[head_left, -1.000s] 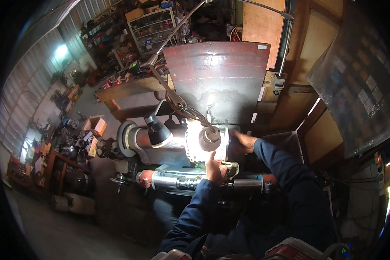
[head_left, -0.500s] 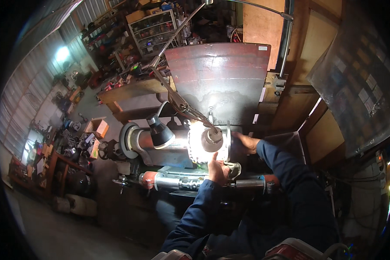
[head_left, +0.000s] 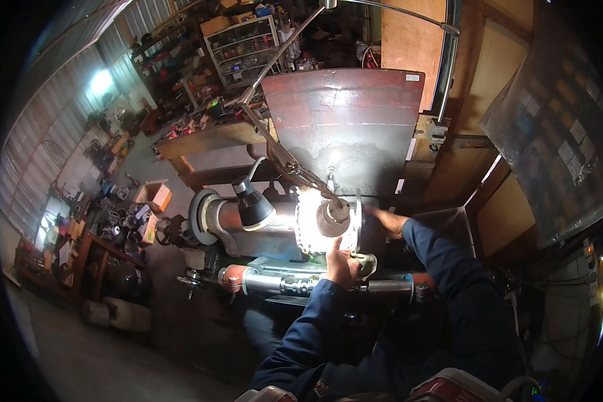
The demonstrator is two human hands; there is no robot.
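I see round workpiece (head_left: 307,229), glaring white, toward right end of machine (head_left: 264,246), back from its front edge. Left hand (head_left: 342,268) at workpiece's near side, thumb up, just beside pale crumpled piece (head_left: 366,263); can't tell whether fingers grip. Right hand (head_left: 388,222) reaches in from right of workpiece; fingertips lost in shadow, I can't tell spread or hold. Lamp head (head_left: 333,218) overlaps workpiece in my view. Black cone lamp (head_left: 253,206) farther left. Silver bar (head_left: 266,283) runs along machine's front edge.
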